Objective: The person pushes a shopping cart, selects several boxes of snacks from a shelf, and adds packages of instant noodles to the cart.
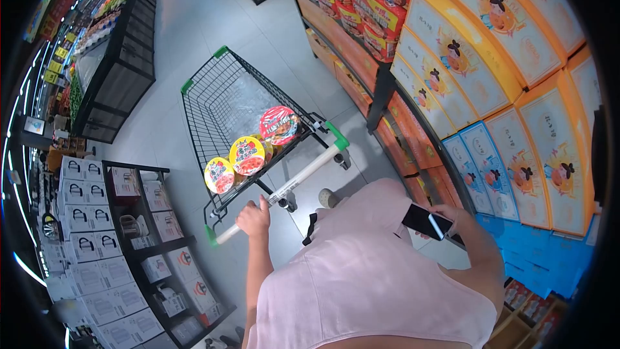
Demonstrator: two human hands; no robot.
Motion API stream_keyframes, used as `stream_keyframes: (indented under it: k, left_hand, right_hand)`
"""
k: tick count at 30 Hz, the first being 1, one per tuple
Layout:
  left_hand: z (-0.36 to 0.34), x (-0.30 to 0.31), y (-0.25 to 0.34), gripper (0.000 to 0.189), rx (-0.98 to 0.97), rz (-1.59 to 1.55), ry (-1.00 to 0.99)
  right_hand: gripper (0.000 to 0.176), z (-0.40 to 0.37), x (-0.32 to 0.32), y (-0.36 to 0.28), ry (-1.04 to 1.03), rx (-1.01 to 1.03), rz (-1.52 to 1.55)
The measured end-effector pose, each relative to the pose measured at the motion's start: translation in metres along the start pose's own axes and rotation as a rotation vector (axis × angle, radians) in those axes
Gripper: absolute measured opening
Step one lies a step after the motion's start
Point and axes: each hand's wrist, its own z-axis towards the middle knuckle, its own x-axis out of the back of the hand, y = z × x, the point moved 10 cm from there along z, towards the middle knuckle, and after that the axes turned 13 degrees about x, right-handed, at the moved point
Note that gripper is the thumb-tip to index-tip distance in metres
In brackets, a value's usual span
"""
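My left grip [254, 218] is closed on the near end of the cart handle [303, 174], whose bar runs off to its right, noodle bowls [247, 155] just ahead of it; my right grip [452, 216] clasps a phone [427, 222], clear of the bar.

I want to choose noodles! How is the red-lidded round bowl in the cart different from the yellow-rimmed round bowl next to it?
The red-lidded round noodle bowl has a red and white lid; the yellow-rimmed round noodle bowl has a yellow ring around red. The red-lidded one ends the row of three; the yellow-rimmed one is its middle. Both lean tilted in the black wire shopping cart.
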Motion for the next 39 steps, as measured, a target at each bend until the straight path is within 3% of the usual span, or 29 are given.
stream_keyframes:
  k: [6,13,23,39]
  left_hand:
    - [0.052,-0.002,0.009,0.061,-0.03,-0.006,-0.046]
    - [0.111,-0.008,0.01,0.06,-0.076,-0.017,-0.028]
    - [0.168,-0.015,0.017,0.059,-0.122,0.008,-0.001]
    - [0.185,-0.018,0.032,0.058,-0.093,-0.034,-0.024]
  right_hand:
    - [0.07,0.053,-0.054,-0.067,-0.052,0.306,0.399]
    - [0.073,0.122,-0.116,-0.111,-0.099,0.469,0.352]
    - [0.072,0.131,-0.2,-0.154,-0.271,0.611,0.381]
    - [0.064,0.119,-0.156,-0.192,-0.172,0.862,0.437]
